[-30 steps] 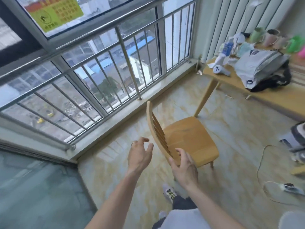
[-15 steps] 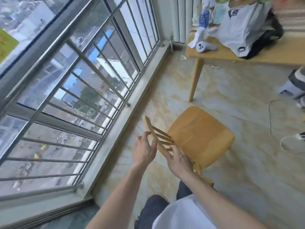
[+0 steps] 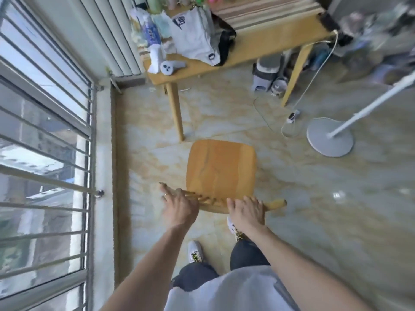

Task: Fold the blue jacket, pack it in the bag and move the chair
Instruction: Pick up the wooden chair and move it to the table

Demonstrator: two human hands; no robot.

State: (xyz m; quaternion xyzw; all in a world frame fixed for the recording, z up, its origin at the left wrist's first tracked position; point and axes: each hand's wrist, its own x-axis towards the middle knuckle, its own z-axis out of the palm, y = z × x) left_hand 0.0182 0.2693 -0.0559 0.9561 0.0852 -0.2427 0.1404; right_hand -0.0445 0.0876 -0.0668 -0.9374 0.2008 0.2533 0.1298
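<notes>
Hands on the chair [image 3: 221, 168]: your left hand [image 3: 179, 206] and right hand [image 3: 246, 212] both grasp its top rail. Lift evenly, steer clear of the tabletop [image 3: 265, 44] leg ahead.

Home balcony room: barred window [image 3: 45, 153]

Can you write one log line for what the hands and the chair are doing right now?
step: move chair | left hand: on chair backrest | right hand: on backrest | seat faces table | bag: on table
</notes>
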